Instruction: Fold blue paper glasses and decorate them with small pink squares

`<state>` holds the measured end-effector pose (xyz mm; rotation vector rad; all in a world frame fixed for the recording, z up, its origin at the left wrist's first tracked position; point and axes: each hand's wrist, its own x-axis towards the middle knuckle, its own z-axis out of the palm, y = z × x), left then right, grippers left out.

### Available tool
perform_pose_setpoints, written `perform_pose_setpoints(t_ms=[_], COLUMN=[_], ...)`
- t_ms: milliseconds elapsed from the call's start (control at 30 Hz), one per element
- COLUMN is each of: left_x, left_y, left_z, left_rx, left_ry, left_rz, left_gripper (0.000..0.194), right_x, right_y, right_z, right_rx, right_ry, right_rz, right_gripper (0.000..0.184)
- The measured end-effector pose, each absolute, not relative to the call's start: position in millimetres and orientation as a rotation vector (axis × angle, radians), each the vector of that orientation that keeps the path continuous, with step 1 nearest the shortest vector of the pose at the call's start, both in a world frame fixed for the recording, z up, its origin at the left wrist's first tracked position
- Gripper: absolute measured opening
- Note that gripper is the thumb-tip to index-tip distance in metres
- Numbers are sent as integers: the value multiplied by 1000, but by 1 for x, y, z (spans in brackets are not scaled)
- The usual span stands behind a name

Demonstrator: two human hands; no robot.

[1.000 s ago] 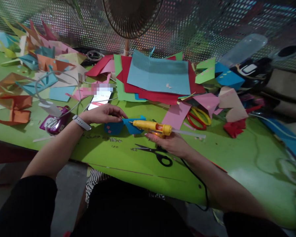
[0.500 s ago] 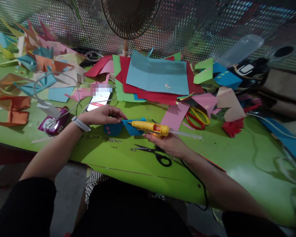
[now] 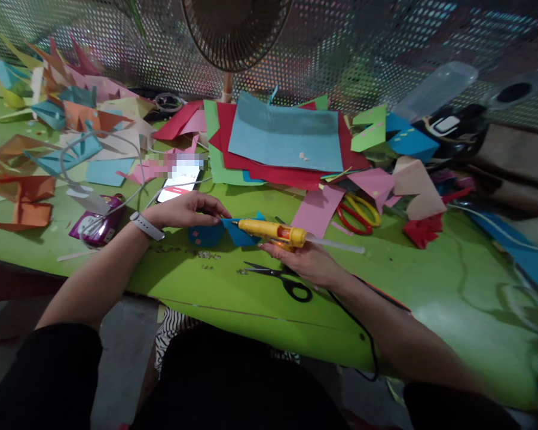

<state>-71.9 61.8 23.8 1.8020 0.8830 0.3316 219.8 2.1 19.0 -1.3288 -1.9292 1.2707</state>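
Observation:
My right hand (image 3: 302,261) is wrapped round the grip of a yellow hot glue gun (image 3: 269,230), which has a clear glue stick poking from its back end. Its nozzle points left and meets the edge of a folded blue paper piece (image 3: 242,234). With bent fingers, my left hand (image 3: 192,209) pinches that blue paper near the nozzle. Small pink squares dot the blue part (image 3: 204,235) under my left fingers. Just below the glue gun, black-handled scissors (image 3: 280,276) lie on the green table (image 3: 233,304).
Stacked coloured paper (image 3: 287,134) lies beyond my hands, a fan (image 3: 237,30) behind it. A lit phone (image 3: 179,179) and a purple device (image 3: 98,221) sit to the left. Red and yellow scissors (image 3: 358,214) rest on the right. The glue gun's black cord (image 3: 363,334) hangs over the front edge.
The glue gun has shifted very slightly left. The blue paper's right part has tilted a little, showing a pointed upper corner. My left hand has hardly moved.

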Motion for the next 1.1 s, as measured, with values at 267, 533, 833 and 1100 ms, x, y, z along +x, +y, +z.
perform_pose_setpoints(t_ms=[267,533,833,1100], left_x=[-72,-72,-71,-72], left_y=[62,61,61,61], left_z=[23,24,25,22], left_rx=[1812,1818,1821,1784], left_ry=[861,868,865,860], left_rz=[334,334,344,356], left_gripper=[31,33,31,32], right_x=[219,221,224,225], right_y=[2,1,1,1], right_z=[18,12,12,9], right_rx=[-1309,-1331,-1314,-1347], right_ry=[-1900,-1883,-1972,-1990], right_rz=[1299,1328,1292,1249], right_gripper=[33,40,36,38])
